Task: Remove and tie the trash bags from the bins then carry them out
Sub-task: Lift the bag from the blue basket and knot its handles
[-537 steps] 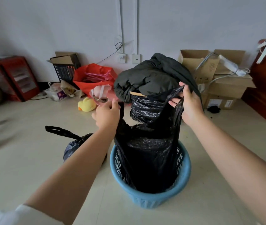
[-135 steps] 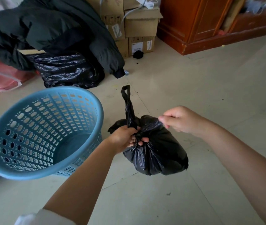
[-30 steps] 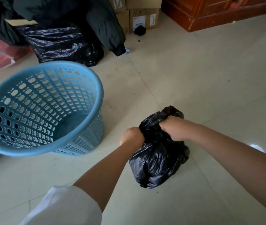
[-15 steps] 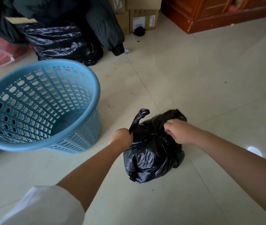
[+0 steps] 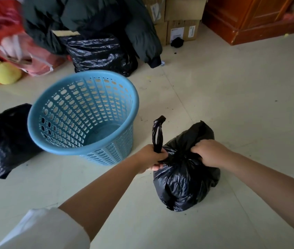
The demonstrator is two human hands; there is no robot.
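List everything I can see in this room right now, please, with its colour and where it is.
Trash bag: one, black, on the floor, gripped by both hands.
Second trash bag: one, black, on the floor left of the basket.
Basket: one, light blue, centre, no bag inside.
Big bag: one, black, behind the basket.
Jacket: one, dark, draped over the big bag.
Boxes: several, brown, at the back.
Cabinet: one, reddish wood, top right.
Toy duck: one, yellow, far left.
Left hand: holds a bag handle.
Right hand: pinches the bag top.

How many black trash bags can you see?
3: one small bag gripped by both hands, one left of the blue basket, one big one under the dark jacket. More may be hidden.
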